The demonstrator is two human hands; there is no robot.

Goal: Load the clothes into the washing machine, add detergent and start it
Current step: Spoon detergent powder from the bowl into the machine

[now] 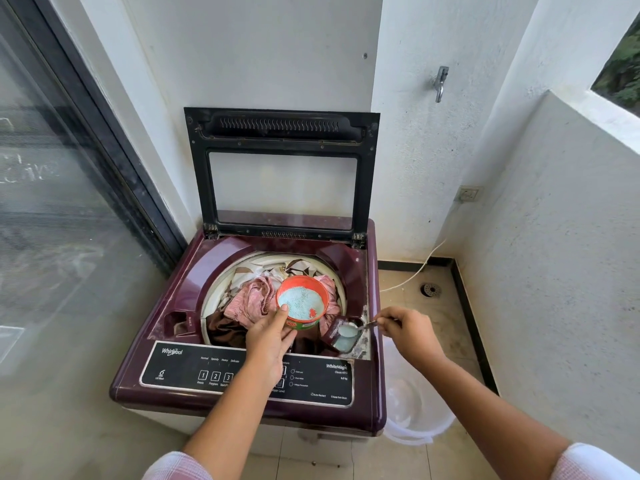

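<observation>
Detergent is going in now, by my reckoning, since the clothes [256,299] already fill the drum of the washing machine [180,292] and its lid [282,174] stands upright at the back edge. My left hand [273,336] holds the orange tub of powder [302,302] over the drum, fingers wrapped under its side and thumb hooked on the near rim, mouth facing up and tipped a little toward me. My right hand [405,327] pinches the handle of a small spoon [367,324], fingers closed tight on it. The spoon lies nearly level, its long axis running left to right, bowl end pointing left into the detergent tray [346,336] at the machine's front right corner. That tray sits just right of the tub and below it, already holding pale powder. The right hand is the nearer one to the tray, so it should do the tipping. The control panel [194,367] along the front edge is untouched, partly hidden under my left wrist.
</observation>
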